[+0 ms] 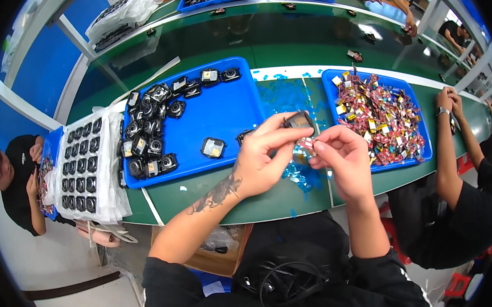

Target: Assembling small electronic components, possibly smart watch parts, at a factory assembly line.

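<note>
My left hand (pixel 266 160) grips a black watch-like case (pixel 298 120) between thumb and fingers, over the gap between two blue trays. Close beside it, my right hand (pixel 343 155) pinches a small reddish circuit board (pixel 304 143). The board is right under the case; whether they are joined I cannot tell. To the left, the large blue tray (pixel 209 119) carries many black cases (pixel 150 111), mostly along its left and far sides, and a lone case (pixel 213 148) lies near its front. On the right, another blue tray (pixel 421 124) is heaped with reddish boards (pixel 376 119) bearing white and yellow parts.
Bits of blue film (pixel 299 178) litter the green table (pixel 244 208). At left stands a stack of white trays (pixel 108 186) with rows of black cases. Co-workers sit at both sides, one forearm (pixel 446 139) near the right tray. Beyond runs a green conveyor belt (pixel 284 42) with scattered parts.
</note>
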The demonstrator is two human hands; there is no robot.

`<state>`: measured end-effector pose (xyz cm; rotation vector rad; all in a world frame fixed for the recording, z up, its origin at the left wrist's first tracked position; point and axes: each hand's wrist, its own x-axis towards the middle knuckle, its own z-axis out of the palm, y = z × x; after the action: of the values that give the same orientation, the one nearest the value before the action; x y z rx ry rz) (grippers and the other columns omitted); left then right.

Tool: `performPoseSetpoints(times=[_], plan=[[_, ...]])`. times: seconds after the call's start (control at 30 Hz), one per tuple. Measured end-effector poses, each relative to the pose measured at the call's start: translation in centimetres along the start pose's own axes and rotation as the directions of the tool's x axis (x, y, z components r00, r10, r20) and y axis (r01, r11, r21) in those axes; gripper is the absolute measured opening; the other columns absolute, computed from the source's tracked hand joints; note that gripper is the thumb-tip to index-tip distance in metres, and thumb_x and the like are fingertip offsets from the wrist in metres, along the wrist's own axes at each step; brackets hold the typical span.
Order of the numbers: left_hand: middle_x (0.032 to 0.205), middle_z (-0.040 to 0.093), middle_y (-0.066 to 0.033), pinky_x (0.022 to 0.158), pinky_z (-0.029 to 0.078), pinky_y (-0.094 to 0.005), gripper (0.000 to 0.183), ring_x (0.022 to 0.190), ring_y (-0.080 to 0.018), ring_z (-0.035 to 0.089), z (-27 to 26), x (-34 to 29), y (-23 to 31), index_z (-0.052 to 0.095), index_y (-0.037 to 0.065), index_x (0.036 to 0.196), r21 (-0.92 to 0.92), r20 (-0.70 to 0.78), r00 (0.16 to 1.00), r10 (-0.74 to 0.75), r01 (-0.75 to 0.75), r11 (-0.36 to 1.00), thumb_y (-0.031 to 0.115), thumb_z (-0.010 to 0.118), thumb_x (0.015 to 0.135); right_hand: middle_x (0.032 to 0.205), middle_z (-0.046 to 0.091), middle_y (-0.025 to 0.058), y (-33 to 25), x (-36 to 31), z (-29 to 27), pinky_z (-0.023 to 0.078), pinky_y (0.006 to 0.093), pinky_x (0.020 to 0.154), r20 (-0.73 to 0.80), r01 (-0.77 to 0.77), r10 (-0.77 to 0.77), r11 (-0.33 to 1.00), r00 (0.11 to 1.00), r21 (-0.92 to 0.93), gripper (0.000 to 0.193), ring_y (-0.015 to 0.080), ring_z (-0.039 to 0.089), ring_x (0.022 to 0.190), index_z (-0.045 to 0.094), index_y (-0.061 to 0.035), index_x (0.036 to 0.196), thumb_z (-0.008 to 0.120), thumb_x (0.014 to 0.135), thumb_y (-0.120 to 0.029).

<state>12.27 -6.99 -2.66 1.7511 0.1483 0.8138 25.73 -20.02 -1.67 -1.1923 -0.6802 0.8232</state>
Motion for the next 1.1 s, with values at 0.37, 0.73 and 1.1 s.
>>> performPoseSetpoints(times=[0.37,0.73,1.1], plan=[[0.103,0.068,-0.0128,0.075,0.054,-0.0287,0.025,0.089,-0.0212,0.067,-0.1,0.0,-0.1,0.071,0.001,0.102,0.28,0.112,0.984,0.139,-0.165,0.946,-0.004,0.071,0.077,0.087,0.065,0.0022,-0.4,-0.1,-1.5,0.049,0.0188,0.062,0.165,-0.14,0.121,0.984,0.979,0.108,0.012,0.0055,0.06,0.074,0.061,-0.0027,0.097,0.067,0.087,-0.006],[0.096,0.07,-0.0105,0.079,0.054,-0.0254,0.021,0.088,-0.0122,0.065,0.2,0.1,0.2,0.067,-0.006,0.105,-0.305,0.252,0.822,-0.51,0.568,0.765,0.004,0.067,0.086,0.091,0.059,0.0024,0.0,-1.1,0.2,0.048,0.0191,0.069,0.044,0.115,-0.11,0.986,0.993,-0.117,0.016,0.0062,0.056,0.082,0.058,0.0005,0.098,0.066,0.085,0.003],[0.125,0.059,-0.0141,0.095,0.05,-0.0307,0.042,0.111,-0.0187,0.059,0.8,0.1,0.2,0.055,-0.002,0.127,-0.311,0.144,0.941,-0.305,0.335,0.889,-0.007,0.06,0.086,0.087,0.057,0.0019,1.2,-0.5,0.7,0.045,0.0174,0.063,-0.072,0.266,-0.298,0.919,0.952,-0.29,0.029,0.0056,0.054,0.076,0.053,-0.0013,0.104,0.07,0.081,0.004]])
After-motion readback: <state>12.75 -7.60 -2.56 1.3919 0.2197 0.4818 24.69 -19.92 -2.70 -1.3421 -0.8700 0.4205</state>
